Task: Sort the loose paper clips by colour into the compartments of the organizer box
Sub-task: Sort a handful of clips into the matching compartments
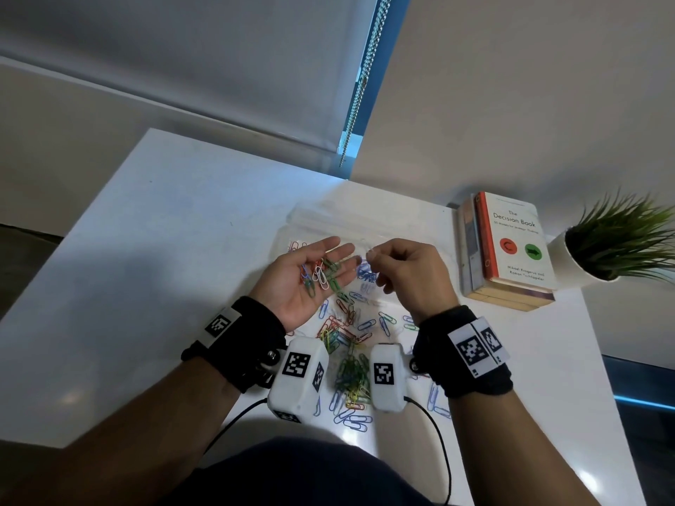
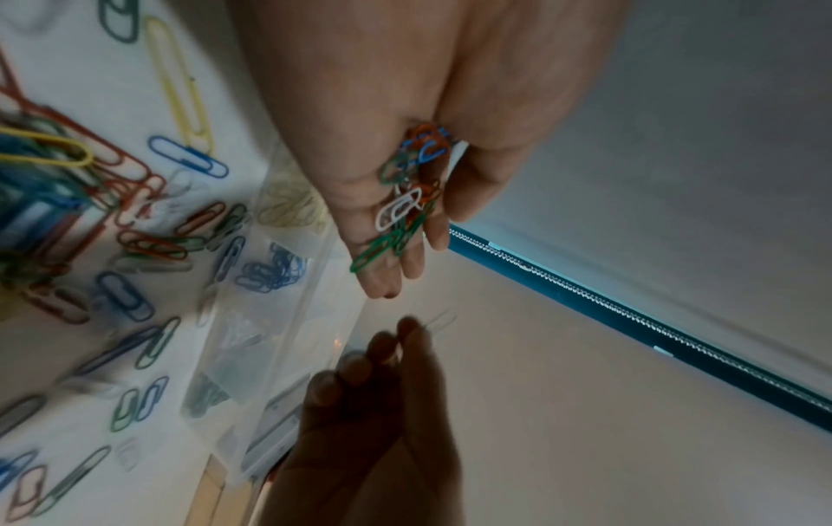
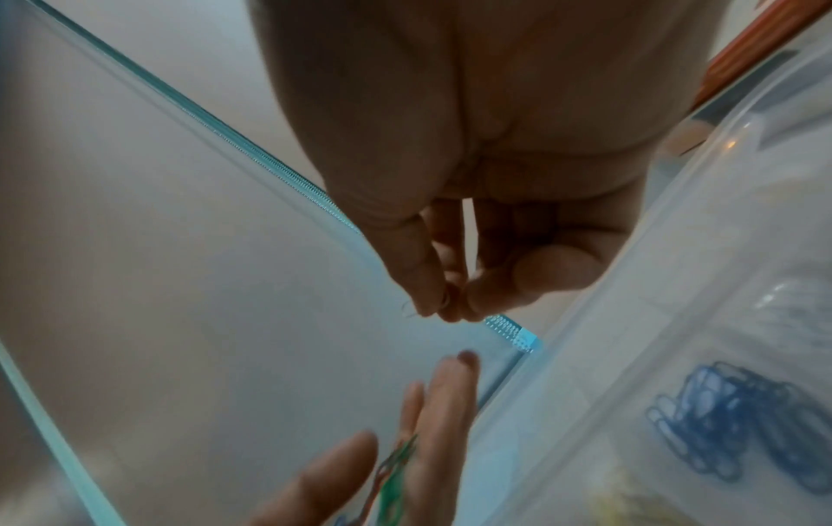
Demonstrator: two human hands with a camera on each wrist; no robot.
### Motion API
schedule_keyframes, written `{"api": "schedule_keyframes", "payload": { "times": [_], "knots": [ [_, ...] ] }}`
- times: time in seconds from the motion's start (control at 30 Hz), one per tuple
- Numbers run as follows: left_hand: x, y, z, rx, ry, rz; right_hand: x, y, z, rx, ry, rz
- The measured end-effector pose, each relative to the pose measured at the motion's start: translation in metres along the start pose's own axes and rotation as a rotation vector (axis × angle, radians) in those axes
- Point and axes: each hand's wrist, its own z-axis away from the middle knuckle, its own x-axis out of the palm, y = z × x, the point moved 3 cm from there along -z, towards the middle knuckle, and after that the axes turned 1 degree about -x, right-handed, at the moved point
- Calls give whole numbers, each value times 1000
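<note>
My left hand [image 1: 321,266] lies palm up above the clear organizer box [image 1: 310,218], its fingers nearly straight. In the palm rests a small heap of paper clips [image 1: 321,278] [image 2: 400,199]: green, white, red and blue. Just to its right, my right hand [image 1: 369,254] pinches one pale clip [image 2: 439,320] between thumb and fingertips [image 3: 450,306]. One compartment of the box holds blue clips [image 3: 738,409] [image 2: 270,270] and another holds yellow clips [image 2: 288,208]. Many loose clips of mixed colours [image 1: 350,374] lie on the white table [image 1: 164,231] between my wrists.
A stack of books [image 1: 511,250] and a potted plant [image 1: 613,250] stand at the right of the table. A roller blind with a bead chain [image 1: 359,85] hangs behind. The table's right edge [image 1: 599,359] runs close to my right wrist.
</note>
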Motion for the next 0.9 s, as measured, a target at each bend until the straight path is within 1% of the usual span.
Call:
{"api": "schedule_keyframes", "payload": {
  "times": [0.17,0.27,0.33,0.5,0.57,0.63,0.7,0.83,0.9],
  "knots": [
    [-6,6,0,51,31,-6,-24,18,-6,60,87,13],
    [-7,12,-1,80,43,11,-31,24,-8,82,102,-12],
    [-7,18,-3,101,55,49,-31,25,-11,74,99,18],
    [-6,25,-5,123,62,93,-40,35,-23,80,149,171],
    [-4,23,-5,110,57,97,-46,39,-27,94,148,305],
    [-2,19,-6,92,47,101,-46,42,-26,103,106,495],
    [2,14,-6,67,38,102,-43,42,-25,100,91,622],
    [9,8,-4,34,9,84,-37,44,-28,117,67,708],
    [11,7,-3,23,-5,81,-38,39,-27,101,89,707]
  ]
}}
